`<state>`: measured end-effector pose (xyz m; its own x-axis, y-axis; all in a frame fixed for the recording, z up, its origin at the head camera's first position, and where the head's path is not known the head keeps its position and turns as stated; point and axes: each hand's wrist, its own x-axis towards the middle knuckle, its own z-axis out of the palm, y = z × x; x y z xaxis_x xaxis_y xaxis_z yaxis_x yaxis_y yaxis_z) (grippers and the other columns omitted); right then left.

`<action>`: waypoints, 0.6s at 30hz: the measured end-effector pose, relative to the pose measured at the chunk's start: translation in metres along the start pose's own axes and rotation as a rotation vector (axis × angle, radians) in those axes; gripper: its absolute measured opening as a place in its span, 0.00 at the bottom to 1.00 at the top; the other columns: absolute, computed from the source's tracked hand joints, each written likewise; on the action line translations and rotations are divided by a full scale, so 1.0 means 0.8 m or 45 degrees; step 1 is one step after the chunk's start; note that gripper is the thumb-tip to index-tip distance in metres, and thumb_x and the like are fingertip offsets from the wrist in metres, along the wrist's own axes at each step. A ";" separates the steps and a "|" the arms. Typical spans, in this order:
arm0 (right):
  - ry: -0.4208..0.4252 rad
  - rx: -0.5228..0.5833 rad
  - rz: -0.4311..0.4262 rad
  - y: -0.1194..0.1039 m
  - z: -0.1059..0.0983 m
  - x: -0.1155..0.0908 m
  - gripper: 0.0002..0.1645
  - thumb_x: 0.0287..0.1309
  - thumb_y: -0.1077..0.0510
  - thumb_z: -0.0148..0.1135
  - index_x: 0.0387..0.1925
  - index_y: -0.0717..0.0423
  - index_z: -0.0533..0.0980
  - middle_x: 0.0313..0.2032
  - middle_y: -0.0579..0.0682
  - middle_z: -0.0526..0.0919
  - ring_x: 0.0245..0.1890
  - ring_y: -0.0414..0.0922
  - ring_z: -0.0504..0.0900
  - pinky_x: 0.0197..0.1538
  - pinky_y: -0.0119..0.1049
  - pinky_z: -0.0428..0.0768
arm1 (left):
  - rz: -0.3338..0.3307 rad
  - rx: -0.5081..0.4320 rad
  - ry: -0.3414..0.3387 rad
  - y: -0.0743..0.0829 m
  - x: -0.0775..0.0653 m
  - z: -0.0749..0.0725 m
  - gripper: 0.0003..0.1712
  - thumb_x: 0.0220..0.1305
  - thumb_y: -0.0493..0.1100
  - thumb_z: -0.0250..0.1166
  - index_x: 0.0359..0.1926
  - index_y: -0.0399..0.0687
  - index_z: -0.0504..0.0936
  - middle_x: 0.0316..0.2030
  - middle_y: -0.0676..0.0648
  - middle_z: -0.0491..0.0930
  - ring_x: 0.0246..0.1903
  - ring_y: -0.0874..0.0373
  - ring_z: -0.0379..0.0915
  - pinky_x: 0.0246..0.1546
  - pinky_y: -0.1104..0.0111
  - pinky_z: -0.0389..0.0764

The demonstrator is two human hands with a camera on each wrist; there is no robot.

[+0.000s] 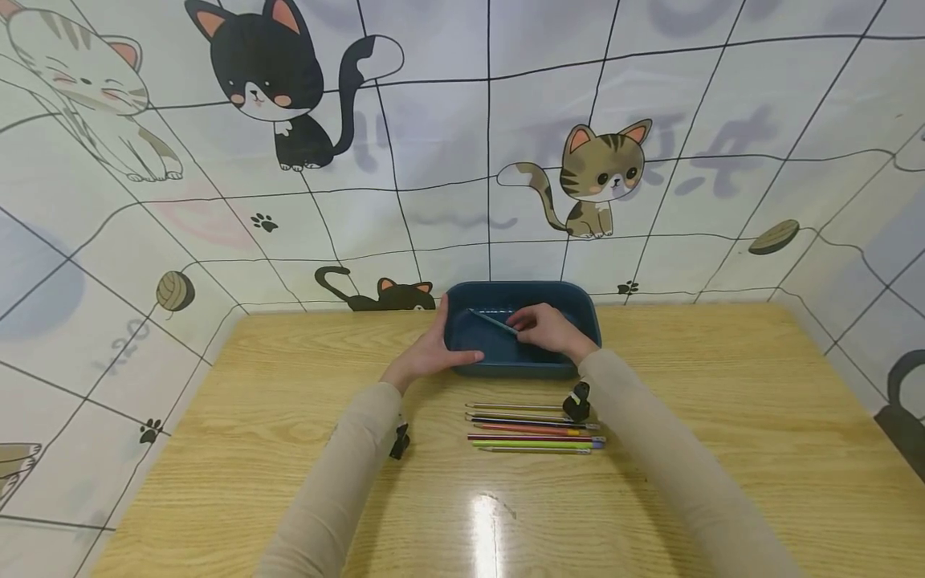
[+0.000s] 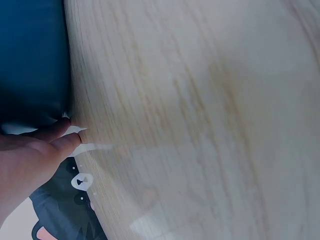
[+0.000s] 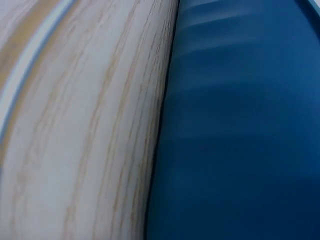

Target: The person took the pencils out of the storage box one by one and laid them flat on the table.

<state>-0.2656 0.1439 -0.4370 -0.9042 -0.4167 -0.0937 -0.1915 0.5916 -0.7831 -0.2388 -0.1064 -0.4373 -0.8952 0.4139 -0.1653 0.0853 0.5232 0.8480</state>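
Note:
A dark blue rectangular tray (image 1: 506,371) stands at the back of the table. My left hand (image 1: 432,347) grips its left end, with the thumb along the front rim and the fingers at the outer side wall; the left wrist view shows the fingertips (image 2: 65,137) against the tray's corner (image 2: 35,65). Inside the tray, my right hand (image 1: 545,327) pinches a dark teal pencil (image 1: 491,321) near its right end. The pencil slants up to the left. In the right wrist view only the tray's outer wall (image 3: 240,125) fills the right side, and the hand is out of sight.
Several pencils (image 1: 535,428) lie side by side in front of the tray, in yellow-green, orange, dark and wood tones. The wooden table (image 1: 303,361) meets a cat-printed, grid-lined sheet (image 1: 448,217) at the back and sides.

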 end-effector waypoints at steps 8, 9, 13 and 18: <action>0.021 -0.024 -0.028 -0.007 -0.006 -0.010 0.18 0.57 0.69 0.58 0.50 0.67 0.78 0.42 0.58 0.81 0.42 0.52 0.79 0.45 0.45 0.77 | 0.009 0.024 0.003 0.000 -0.001 -0.001 0.70 0.56 0.55 0.72 0.75 0.56 0.22 0.75 0.46 0.28 0.73 0.49 0.34 0.68 0.53 0.48; 0.023 -0.023 -0.027 -0.009 -0.007 -0.012 0.18 0.57 0.69 0.58 0.50 0.66 0.78 0.42 0.58 0.81 0.42 0.51 0.78 0.45 0.45 0.76 | 0.010 0.028 0.003 0.000 -0.001 -0.001 0.70 0.56 0.55 0.72 0.74 0.56 0.22 0.75 0.46 0.28 0.73 0.49 0.34 0.68 0.53 0.48; 0.021 -0.007 -0.042 -0.016 -0.012 -0.025 0.18 0.57 0.69 0.58 0.50 0.65 0.78 0.42 0.57 0.81 0.42 0.51 0.78 0.45 0.44 0.75 | 0.010 0.045 -0.004 0.003 -0.003 -0.001 0.70 0.56 0.56 0.72 0.75 0.55 0.22 0.75 0.46 0.27 0.73 0.49 0.32 0.68 0.53 0.46; 0.014 -0.014 -0.100 -0.025 -0.020 -0.046 0.19 0.58 0.70 0.58 0.51 0.64 0.78 0.44 0.60 0.80 0.43 0.51 0.77 0.47 0.46 0.75 | 0.016 0.125 -0.006 0.007 -0.003 -0.003 0.71 0.55 0.58 0.72 0.75 0.53 0.22 0.75 0.45 0.28 0.72 0.47 0.35 0.68 0.53 0.48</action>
<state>-0.2343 0.1582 -0.4078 -0.8903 -0.4546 -0.0258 -0.2659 0.5651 -0.7810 -0.2371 -0.1062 -0.4305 -0.8918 0.4243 -0.1573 0.1393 0.5882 0.7967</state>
